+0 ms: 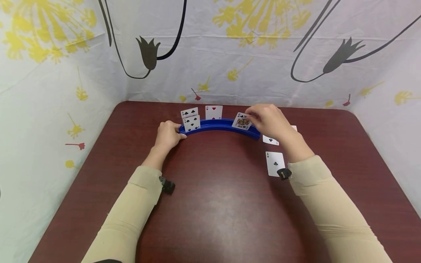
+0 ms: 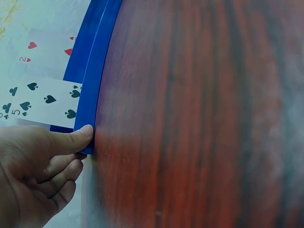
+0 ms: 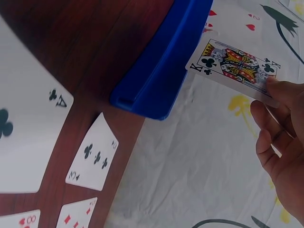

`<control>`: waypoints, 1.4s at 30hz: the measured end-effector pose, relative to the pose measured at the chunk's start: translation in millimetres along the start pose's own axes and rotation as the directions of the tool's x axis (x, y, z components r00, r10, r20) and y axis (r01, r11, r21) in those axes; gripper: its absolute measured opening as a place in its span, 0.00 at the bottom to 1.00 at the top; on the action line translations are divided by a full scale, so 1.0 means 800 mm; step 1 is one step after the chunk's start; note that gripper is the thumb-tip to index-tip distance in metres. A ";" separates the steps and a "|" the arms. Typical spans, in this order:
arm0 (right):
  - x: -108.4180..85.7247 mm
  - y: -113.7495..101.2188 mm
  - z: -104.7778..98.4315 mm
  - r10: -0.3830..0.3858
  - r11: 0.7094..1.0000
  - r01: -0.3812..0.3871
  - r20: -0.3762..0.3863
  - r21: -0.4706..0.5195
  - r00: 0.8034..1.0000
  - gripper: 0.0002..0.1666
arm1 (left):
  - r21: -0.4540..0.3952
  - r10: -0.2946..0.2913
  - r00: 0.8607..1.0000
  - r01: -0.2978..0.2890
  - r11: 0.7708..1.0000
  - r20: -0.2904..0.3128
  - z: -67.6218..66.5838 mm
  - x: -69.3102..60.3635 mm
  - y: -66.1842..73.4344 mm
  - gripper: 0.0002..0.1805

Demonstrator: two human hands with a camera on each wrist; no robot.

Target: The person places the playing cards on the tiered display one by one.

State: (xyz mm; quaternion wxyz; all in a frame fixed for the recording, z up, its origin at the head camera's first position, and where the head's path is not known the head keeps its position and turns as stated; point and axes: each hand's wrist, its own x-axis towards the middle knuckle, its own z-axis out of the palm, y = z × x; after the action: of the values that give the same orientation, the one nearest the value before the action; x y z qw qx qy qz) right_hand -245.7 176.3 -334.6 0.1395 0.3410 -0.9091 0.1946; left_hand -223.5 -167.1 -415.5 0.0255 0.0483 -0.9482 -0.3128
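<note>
Pinching the king of clubs (image 1: 242,121) at its upper edge, the right hand (image 1: 270,121) has thumb on the face and fingers behind, and what a card it is: white border, thin black frame, a robed figure in red, yellow and blue, black K and club at the corner! It leans at a slant over the right part of the blue card holder (image 1: 215,125), though whether it sits in the groove I cannot tell. Over on the far left end, the left hand (image 1: 168,135) grips that holder, a glossy arc, long ridges running along it, bowing away from the person on the dark red-brown surface (image 1: 213,204). Standing in it, the five of spades (image 1: 192,123) overlaps a clubs card (image 1: 189,111), with the two of hearts (image 1: 213,112) beside them! Off to the right, face up, lie the ace of clubs (image 1: 275,163) and the three of clubs (image 3: 95,154), with an eight of hearts (image 3: 21,220) and a diamonds card (image 3: 76,213) partly in the right wrist view
</note>
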 end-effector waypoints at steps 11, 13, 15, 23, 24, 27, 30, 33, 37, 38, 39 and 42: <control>0.015 -0.015 0.015 -0.018 1.000 0.018 -0.014 -0.006 1.000 0.06 | 0.022 0.038 0.999 -0.038 0.999 0.004 0.000 0.001 -0.003 0.27; 0.018 -0.019 0.018 -0.028 1.000 0.028 -0.017 -0.006 0.999 0.06 | 0.029 0.047 0.999 -0.048 0.998 0.009 -0.002 0.001 -0.004 0.26; 0.021 -0.022 0.020 -0.032 0.999 0.031 -0.018 -0.010 0.999 0.07 | 0.046 0.062 0.998 -0.062 0.997 0.014 -0.004 0.001 -0.004 0.26; 0.031 -0.029 0.034 -0.027 1.000 0.027 -0.007 -0.012 1.000 0.08 | 0.102 0.073 0.996 -0.079 0.992 0.055 -0.007 0.003 -0.003 0.24; 0.032 -0.029 0.036 -0.029 1.000 0.029 -0.008 -0.011 1.000 0.08 | 0.101 0.073 0.996 -0.078 0.992 0.052 -0.008 0.003 -0.003 0.25; 0.035 -0.031 0.043 -0.036 0.999 0.036 -0.018 -0.010 0.999 0.08 | 0.102 0.075 0.996 -0.079 0.992 0.045 -0.008 0.003 -0.003 0.28; 0.038 -0.033 0.048 -0.042 0.999 0.042 -0.019 -0.011 0.999 0.07 | 0.091 0.067 0.997 -0.071 0.993 0.048 -0.008 0.004 -0.003 0.28; 0.041 -0.035 0.052 -0.045 0.999 0.045 -0.019 -0.013 0.999 0.08 | 0.087 0.065 0.996 -0.070 0.994 0.059 -0.007 0.005 -0.004 0.27; 0.045 -0.037 0.056 -0.041 0.999 0.040 -0.023 -0.012 0.999 0.09 | 0.077 0.085 0.994 -0.090 0.993 0.064 -0.006 0.006 -0.004 0.26; 0.045 -0.038 0.057 -0.038 0.999 0.038 -0.022 -0.013 0.999 0.10 | 0.076 0.089 0.994 -0.094 0.993 0.064 -0.006 0.006 -0.003 0.25; 0.047 -0.038 0.058 -0.035 0.999 0.035 -0.019 -0.014 0.999 0.10 | 0.077 0.092 0.994 -0.097 0.992 0.063 -0.006 0.006 -0.002 0.25; 0.049 -0.039 0.061 -0.023 0.999 0.023 -0.009 -0.023 1.000 0.10 | 0.086 0.097 0.993 -0.102 0.991 0.062 -0.007 0.007 -0.001 0.24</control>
State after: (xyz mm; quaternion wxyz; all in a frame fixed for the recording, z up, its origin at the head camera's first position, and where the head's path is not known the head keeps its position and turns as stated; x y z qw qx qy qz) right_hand -259.5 110.4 -354.7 0.1499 0.3489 -0.9066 0.1842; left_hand -228.4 -171.3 -411.5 0.0117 -0.0069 -0.9627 -0.2701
